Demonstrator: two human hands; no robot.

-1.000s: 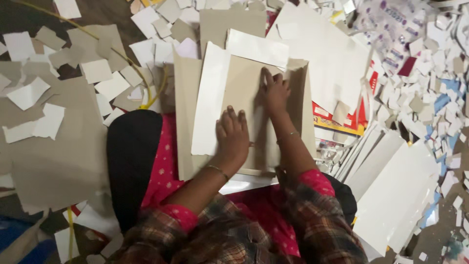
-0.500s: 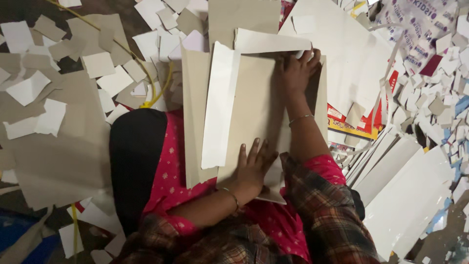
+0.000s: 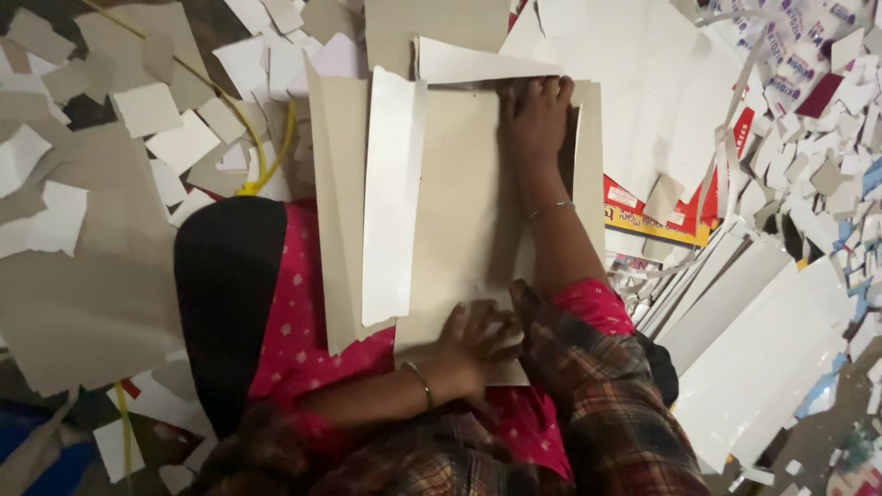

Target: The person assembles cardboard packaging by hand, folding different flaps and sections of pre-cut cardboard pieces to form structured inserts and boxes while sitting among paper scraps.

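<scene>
The left hand is lying flat and open, pressing the near edge of the tan card sheet on the lap, while the right hand is lying flat and open at the far edge, and the sheet is looking light, thin and bendy, so the edges under the hands are looking best for holding.

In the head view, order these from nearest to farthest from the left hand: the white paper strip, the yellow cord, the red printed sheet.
From the left hand:
1. White paper strip, just above-left, on the beige board.
2. Red printed sheet, to the right, beyond the right forearm.
3. Yellow cord, far upper left, among scraps.
</scene>
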